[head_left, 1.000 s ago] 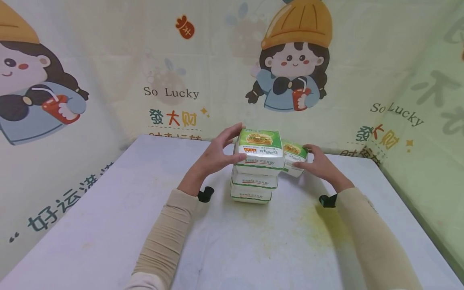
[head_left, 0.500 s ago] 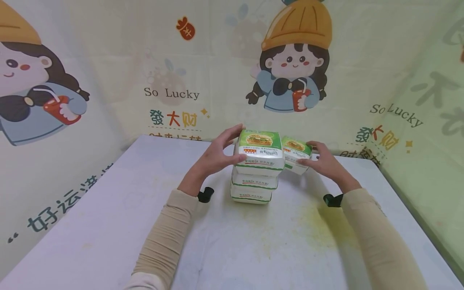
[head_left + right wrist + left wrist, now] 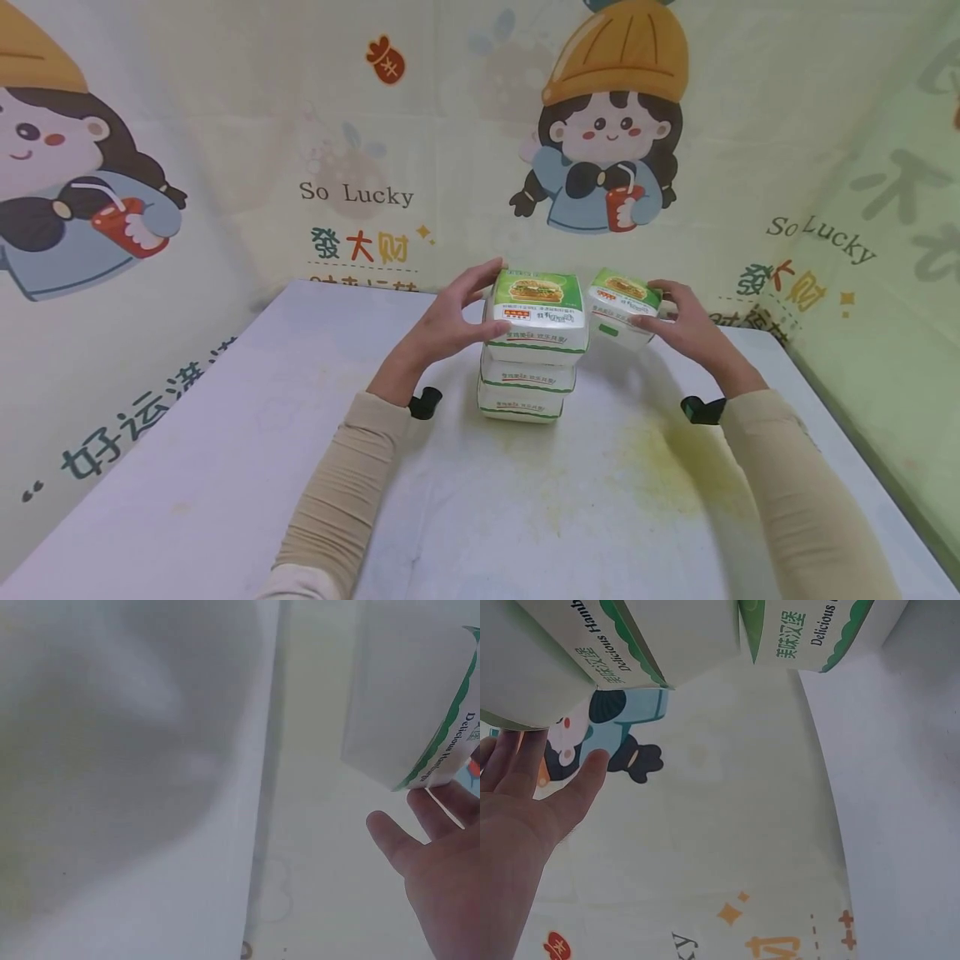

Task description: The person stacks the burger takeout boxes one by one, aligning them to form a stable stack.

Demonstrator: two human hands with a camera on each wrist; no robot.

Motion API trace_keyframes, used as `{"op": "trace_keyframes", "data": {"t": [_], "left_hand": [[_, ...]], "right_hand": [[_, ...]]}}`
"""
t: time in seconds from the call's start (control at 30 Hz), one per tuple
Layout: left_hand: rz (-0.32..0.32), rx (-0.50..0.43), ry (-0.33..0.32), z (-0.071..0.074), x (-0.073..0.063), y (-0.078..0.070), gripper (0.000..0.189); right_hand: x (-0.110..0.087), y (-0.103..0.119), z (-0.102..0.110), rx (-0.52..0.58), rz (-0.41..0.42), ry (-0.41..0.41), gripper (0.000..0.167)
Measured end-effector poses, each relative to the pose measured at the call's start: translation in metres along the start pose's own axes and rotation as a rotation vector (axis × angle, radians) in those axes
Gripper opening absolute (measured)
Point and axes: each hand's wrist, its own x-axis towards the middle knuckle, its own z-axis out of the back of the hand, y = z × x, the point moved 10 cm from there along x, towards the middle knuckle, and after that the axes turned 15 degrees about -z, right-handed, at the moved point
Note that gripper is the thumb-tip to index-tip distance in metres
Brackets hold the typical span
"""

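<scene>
Three white-and-green burger boxes stand stacked on the table in the head view: a top box [image 3: 537, 335], a middle box [image 3: 527, 376] and a bottom box [image 3: 520, 405]. My left hand [image 3: 442, 325] holds the top box at its left side, thumb on the front face, other fingers towards the back. To the right, my right hand [image 3: 693, 333] grips another burger box [image 3: 618, 321] by its right side; this box is tilted and looks raised off the table. The right wrist view shows its plain underside [image 3: 409, 690] above the fingers. The stack hides part of the table behind it.
The white table [image 3: 480, 517] carries a yellowish stain [image 3: 675, 467] on its right half. A printed cloth backdrop [image 3: 450, 125] with cartoon figures rises behind it and along both sides. Black wrist mounts [image 3: 426, 403] show at both wrists.
My right hand has moved the separate burger box to the right, away from the stack, opening a gap, and its tilt has changed. The left hand and the stack have stayed in place.
</scene>
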Motion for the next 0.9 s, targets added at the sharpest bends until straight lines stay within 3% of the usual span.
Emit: {"op": "trace_keyframes", "data": {"t": [0.9], "left_hand": [[0.024,0.020,0.000,0.002,0.000,0.002,0.086]], "right_hand": [[-0.025,0.032,0.046,0.074,0.068,-0.078,0.076]]}}
